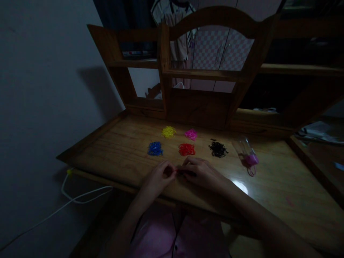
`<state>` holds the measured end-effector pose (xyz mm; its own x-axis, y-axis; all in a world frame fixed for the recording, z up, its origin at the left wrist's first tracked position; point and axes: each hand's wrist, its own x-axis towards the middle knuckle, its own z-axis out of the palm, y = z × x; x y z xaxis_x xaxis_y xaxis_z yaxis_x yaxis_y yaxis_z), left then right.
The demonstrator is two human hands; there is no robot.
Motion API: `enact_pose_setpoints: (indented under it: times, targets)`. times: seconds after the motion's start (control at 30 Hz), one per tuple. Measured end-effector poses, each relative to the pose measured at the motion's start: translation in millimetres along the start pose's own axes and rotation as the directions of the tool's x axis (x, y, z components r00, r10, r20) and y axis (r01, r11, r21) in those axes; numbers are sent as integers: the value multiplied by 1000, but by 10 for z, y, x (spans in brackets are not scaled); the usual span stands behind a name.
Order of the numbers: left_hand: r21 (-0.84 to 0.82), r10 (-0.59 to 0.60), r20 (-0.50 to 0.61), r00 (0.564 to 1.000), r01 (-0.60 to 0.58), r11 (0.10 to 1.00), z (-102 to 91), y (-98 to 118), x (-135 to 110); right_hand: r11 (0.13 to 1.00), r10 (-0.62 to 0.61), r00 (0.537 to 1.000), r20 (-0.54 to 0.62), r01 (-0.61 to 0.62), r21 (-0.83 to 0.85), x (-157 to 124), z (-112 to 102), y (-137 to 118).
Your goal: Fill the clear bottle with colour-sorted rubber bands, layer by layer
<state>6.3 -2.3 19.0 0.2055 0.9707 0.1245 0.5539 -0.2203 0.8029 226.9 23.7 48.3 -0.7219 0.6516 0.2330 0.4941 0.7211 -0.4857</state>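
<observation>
My left hand [159, 176] and my right hand [200, 172] meet near the front edge of the wooden desk, fingertips almost touching. Both are closed in a pinch; whatever sits between the fingertips is too small and dim to make out. Just beyond them lies a pile of red bands [186, 149], thin and loop-like, resembling small rubber bands. Similar piles lie around it: blue bands [155, 148] to the left, yellow bands [168, 132] and pink bands [190, 134] farther back, and black bands [218, 148] to the right.
A clear container with a pink cap and strap [251, 159] lies at the right of the desk [279, 179]. Wooden shelving [199, 104] rises along the back. A white cable [77, 197] hangs off the left front edge, beside the wall [40, 89]. The light is dim.
</observation>
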Motion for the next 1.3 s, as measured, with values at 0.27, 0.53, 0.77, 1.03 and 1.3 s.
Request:
enact_pose_setpoints:
  times: [0.27,0.53,0.77,1.03,1.3]
  targets:
    - [-165,-73,-124,990,52,985,-66,-23,0,993,35,998,-53,-29,112,-18,-91,84]
    - [-260,-114,-206,972,58,964,-24,-146,-29,998,55,998,-40,-54,42,7,50,24]
    - [-253,-128,-194,973,77,964,12,-107,-38,974,159,987,-21,-153,165,19,85,67]
    - [-247,-129,-191,973,80,966,30,-103,-47,913,175,984,-42,-146,380,53,60,109]
    - [-257,-119,-195,973,66,964,22,-131,-54,727,326,945,-1,-250,639,63,-22,198]
